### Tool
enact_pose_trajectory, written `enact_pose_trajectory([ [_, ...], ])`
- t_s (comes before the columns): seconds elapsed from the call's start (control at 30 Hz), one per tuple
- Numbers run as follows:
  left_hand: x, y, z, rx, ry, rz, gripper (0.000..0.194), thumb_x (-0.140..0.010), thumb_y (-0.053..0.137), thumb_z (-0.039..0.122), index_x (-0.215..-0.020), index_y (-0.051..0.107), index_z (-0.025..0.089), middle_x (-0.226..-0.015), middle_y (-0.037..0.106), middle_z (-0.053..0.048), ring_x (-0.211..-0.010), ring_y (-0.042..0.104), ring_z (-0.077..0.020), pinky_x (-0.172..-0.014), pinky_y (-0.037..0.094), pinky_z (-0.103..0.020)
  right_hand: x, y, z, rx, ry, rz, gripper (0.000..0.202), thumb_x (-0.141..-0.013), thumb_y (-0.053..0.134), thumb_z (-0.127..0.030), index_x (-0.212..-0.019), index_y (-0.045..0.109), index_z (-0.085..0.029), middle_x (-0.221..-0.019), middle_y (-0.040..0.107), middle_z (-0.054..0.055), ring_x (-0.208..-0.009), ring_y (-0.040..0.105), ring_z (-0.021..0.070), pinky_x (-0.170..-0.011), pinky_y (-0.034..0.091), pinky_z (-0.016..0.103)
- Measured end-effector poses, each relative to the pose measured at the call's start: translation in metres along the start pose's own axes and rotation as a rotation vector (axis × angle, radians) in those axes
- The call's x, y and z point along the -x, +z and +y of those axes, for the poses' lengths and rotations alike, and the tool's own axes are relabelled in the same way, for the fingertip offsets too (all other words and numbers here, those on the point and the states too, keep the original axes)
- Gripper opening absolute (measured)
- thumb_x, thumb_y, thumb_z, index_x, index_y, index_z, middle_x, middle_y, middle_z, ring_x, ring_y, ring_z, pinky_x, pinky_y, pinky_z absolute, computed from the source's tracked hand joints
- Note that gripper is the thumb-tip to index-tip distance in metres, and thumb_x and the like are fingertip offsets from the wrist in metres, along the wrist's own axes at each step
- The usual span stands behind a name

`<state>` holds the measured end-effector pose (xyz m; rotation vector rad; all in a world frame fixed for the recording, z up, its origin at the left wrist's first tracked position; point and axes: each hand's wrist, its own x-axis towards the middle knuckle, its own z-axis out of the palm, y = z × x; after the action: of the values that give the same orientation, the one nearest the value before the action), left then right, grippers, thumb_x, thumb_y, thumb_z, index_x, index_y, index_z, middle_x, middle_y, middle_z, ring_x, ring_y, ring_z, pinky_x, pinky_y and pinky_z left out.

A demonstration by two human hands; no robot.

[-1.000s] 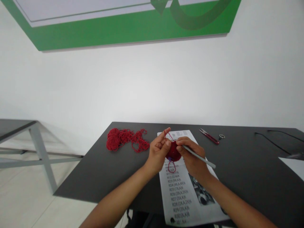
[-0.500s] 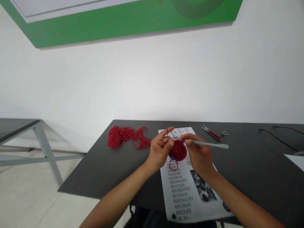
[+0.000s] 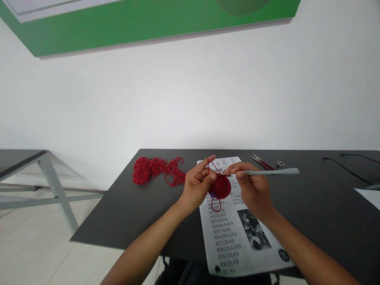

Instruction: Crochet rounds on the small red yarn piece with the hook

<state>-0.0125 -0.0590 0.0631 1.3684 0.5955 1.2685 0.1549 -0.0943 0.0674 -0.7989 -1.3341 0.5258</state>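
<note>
Yarn point(image 3: 141, 172) heaped loose and red toward the worktop's point(image 3: 133, 213) left end; next, left hand point(image 3: 196, 183) pinching a round crochet piece point(image 3: 221, 188) over the printed sheet point(image 3: 243, 257), strand point(image 3: 208, 168) looped on the raised forefinger. Right hand point(image 3: 255, 192) gripping a grey-handled hook point(image 3: 268, 172) (slim end at the piece's upper edge). Seemingly mid-stitch; probably best now to catch the strand, tension even. Farther right, red-handled snips point(image 3: 265, 164).

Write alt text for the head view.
The left hand holds a round red crocheted piece, a strand looped over one finger; the right hand holds a grey-handled hook at the piece's top edge. Below, a printed sheet lies on a dark table, with red yarn left and red snips right.
</note>
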Motion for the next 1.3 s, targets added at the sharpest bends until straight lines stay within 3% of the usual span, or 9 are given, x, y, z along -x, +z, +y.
enact_pose_trajectory([
  [0.3, 0.0, -0.004, -0.003, -0.155, 0.165, -0.03, 0.06, -0.087, 0.074, 0.04, -0.139, 0.061, 0.015, -0.067, 0.06, 0.002, -0.054, 0.047, -0.0082, -0.052, 0.038, -0.021, 0.003, 0.003, 0.0, 0.044, -0.096, -0.021, 0.019, -0.097, 0.062, -0.04, -0.088, 0.07, -0.026, -0.086, 0.074, 0.004, -0.084, 0.072, 0.0224, -0.078, 0.059, 0.038],
  [0.53, 0.003, -0.005, -0.006, -0.275, 0.258, -0.011, 0.06, -0.09, 0.072, 0.036, -0.145, 0.056, 0.019, -0.073, 0.068, 0.001, -0.059, 0.054, -0.0106, -0.062, 0.047, -0.024, 0.004, 0.001, 0.0, 0.1, -0.135, -0.06, 0.014, -0.099, 0.06, -0.033, -0.092, 0.07, -0.026, -0.09, 0.074, 0.004, -0.086, 0.071, 0.0217, -0.079, 0.059, 0.037],
  [0.77, 0.001, -0.008, -0.004, -0.619, 0.538, -0.003, 0.053, -0.091, 0.067, 0.019, -0.144, 0.058, 0.023, -0.08, 0.072, -0.001, -0.071, 0.062, -0.0146, -0.073, 0.052, -0.028, 0.004, -0.005, 0.005, 0.246, -0.294, -0.204, 0.015, -0.098, 0.06, -0.02, -0.107, 0.069, -0.029, -0.101, 0.075, 0.004, -0.097, 0.072, 0.0227, -0.087, 0.06, 0.041],
  [0.9, -0.001, -0.011, -0.006, -0.654, 0.613, -0.009, 0.054, -0.091, 0.066, 0.015, -0.143, 0.059, 0.026, -0.081, 0.071, -0.001, -0.075, 0.064, -0.0151, -0.074, 0.052, -0.026, 0.003, -0.005, 0.006, 0.281, -0.362, -0.243, 0.022, -0.096, 0.061, -0.014, -0.11, 0.07, -0.029, -0.104, 0.074, 0.005, -0.099, 0.072, 0.0222, -0.088, 0.061, 0.04],
  [0.97, 0.0, -0.011, -0.007, -0.622, 0.568, 0.004, 0.052, -0.091, 0.067, 0.018, -0.141, 0.061, 0.025, -0.082, 0.071, -0.001, -0.075, 0.063, -0.0149, -0.075, 0.052, -0.027, 0.003, -0.004, 0.008, 0.307, -0.384, -0.257, 0.022, -0.095, 0.062, -0.014, -0.11, 0.07, -0.028, -0.104, 0.074, 0.006, -0.098, 0.072, 0.0227, -0.086, 0.062, 0.04],
  [1.07, 0.002, -0.007, -0.008, -0.474, 0.387, 0.03, 0.05, -0.091, 0.069, 0.027, -0.14, 0.062, 0.022, -0.077, 0.069, 0.0, -0.068, 0.06, -0.0128, -0.069, 0.05, -0.025, 0.001, -0.004, 0.012, 0.365, -0.467, -0.268, 0.025, -0.094, 0.065, -0.013, -0.113, 0.07, -0.028, -0.103, 0.073, 0.007, -0.097, 0.071, 0.0228, -0.081, 0.063, 0.039],
  [1.2, 0.004, 0.004, -0.012, -0.007, 0.002, 0.053, 0.061, -0.088, 0.074, 0.041, -0.142, 0.059, 0.016, -0.07, 0.065, 0.003, -0.057, 0.054, -0.0088, -0.058, 0.043, -0.021, 0.0, -0.007, 0.014, 0.464, -0.606, -0.261, 0.035, -0.094, 0.063, -0.009, -0.124, 0.066, -0.026, -0.104, 0.07, 0.009, -0.098, 0.069, 0.0224, -0.08, 0.063, 0.038],
  [1.3, 0.005, 0.01, -0.016, 0.265, -0.149, 0.07, 0.063, -0.083, 0.079, 0.043, -0.136, 0.062, 0.014, -0.073, 0.068, 0.001, -0.061, 0.06, -0.01, -0.064, 0.048, -0.023, -0.001, -0.01, 0.015, 0.535, -0.668, -0.281, 0.038, -0.093, 0.064, -0.009, -0.128, 0.064, -0.024, -0.106, 0.069, 0.011, -0.105, 0.067, 0.026, -0.089, 0.061, 0.044],
])
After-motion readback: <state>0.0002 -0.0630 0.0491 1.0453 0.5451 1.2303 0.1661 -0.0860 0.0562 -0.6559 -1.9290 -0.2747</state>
